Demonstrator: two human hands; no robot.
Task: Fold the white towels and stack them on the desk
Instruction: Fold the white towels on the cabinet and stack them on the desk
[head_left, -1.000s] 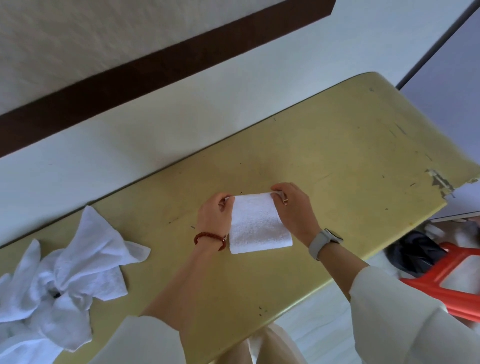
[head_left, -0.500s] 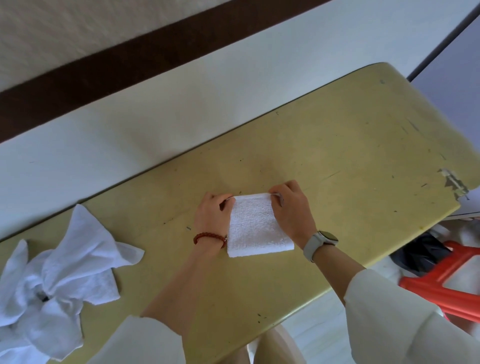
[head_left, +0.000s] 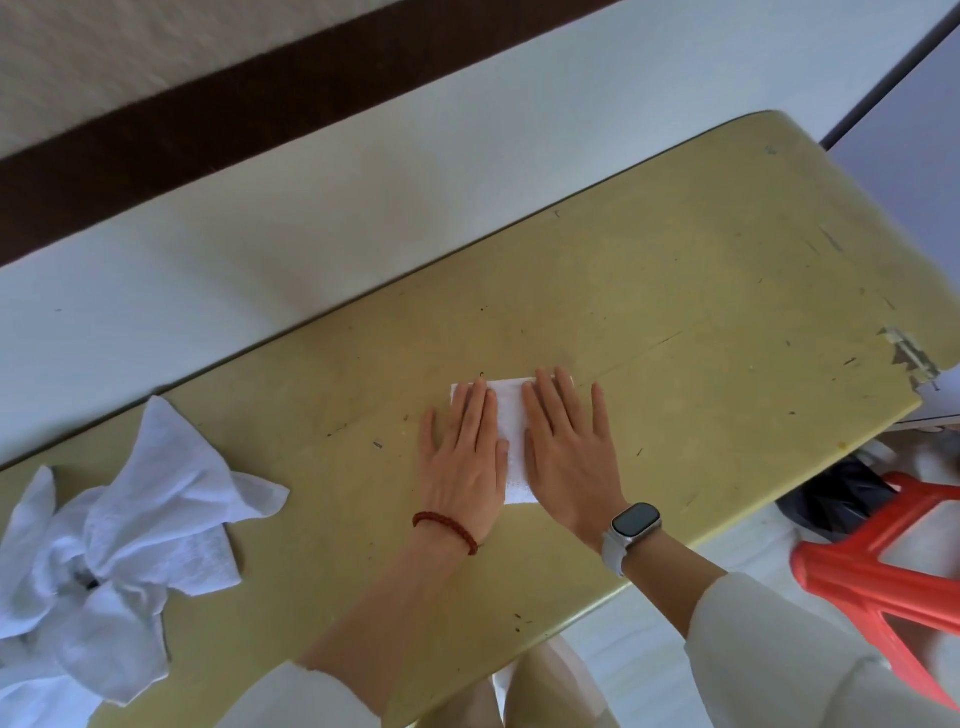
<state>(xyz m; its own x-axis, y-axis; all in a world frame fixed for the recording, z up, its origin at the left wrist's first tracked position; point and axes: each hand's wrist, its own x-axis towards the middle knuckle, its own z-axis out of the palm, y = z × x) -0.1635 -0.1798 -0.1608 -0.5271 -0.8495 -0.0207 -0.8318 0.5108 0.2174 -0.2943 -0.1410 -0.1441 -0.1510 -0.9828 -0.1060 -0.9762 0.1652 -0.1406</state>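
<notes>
A small folded white towel lies flat in the middle of the yellow desk. My left hand, with a red bead bracelet at the wrist, presses flat on the towel's left half with straight fingers. My right hand, with a watch at the wrist, presses flat on its right half. Only a strip of the towel shows between the two hands. A heap of crumpled white towels sits at the desk's left end.
A white wall runs along the desk's far edge. A red plastic stool and a dark bag stand on the floor past the desk's right front edge. The desk's right corner is chipped.
Both hands let go of the towel's far corners and now lie flat on top of it, fingers straight. The camera view has shifted a little.
</notes>
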